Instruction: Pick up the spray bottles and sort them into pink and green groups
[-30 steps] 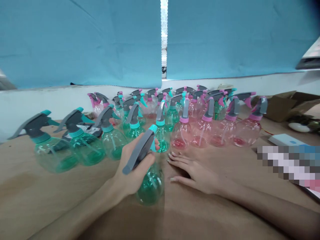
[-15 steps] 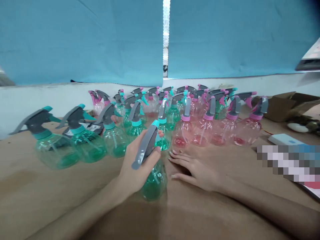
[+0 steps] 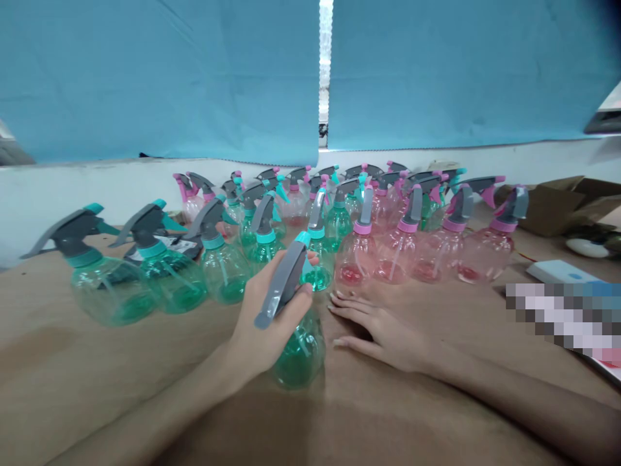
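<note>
The left hand [image 3: 264,323] has its grip closed round the green spray bottle [image 3: 298,353] at the neck. The right hand [image 3: 383,330] lies open and flat just beside that bottle. A careless swing could topple the crowded bottles [image 3: 354,262] just behind it.

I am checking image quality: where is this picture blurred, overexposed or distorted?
Head view: soft all over; the green spray bottle in the left hand is sharpest, the rear bottles smear together; the gap between the blue curtains is blown out; a pixelated patch masks the right side.
</note>
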Tool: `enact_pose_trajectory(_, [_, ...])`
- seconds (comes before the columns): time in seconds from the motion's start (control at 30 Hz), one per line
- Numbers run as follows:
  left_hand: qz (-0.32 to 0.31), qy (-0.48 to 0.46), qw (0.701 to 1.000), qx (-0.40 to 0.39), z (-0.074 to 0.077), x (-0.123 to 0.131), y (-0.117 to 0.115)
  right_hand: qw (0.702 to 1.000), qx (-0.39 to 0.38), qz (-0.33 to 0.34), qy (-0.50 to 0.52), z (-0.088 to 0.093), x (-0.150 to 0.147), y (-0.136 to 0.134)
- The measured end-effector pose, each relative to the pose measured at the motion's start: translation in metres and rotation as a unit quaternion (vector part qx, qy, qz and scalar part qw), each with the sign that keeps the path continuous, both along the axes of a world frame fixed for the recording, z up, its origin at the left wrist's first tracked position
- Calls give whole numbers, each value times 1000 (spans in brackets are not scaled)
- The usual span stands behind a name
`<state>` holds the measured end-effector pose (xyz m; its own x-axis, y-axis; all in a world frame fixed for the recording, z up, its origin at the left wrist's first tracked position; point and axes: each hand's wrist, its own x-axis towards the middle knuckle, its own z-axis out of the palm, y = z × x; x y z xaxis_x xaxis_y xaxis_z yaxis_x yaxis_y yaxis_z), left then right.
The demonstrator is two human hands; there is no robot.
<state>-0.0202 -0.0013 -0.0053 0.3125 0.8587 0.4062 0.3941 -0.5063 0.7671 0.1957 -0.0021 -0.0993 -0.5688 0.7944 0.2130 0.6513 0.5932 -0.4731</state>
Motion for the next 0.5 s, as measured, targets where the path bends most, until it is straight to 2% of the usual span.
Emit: enact_pose_trajectory(0.5, [-2, -10, 1000, 0, -3, 0, 2, 1000, 6, -2, 1, -1, -1, 0])
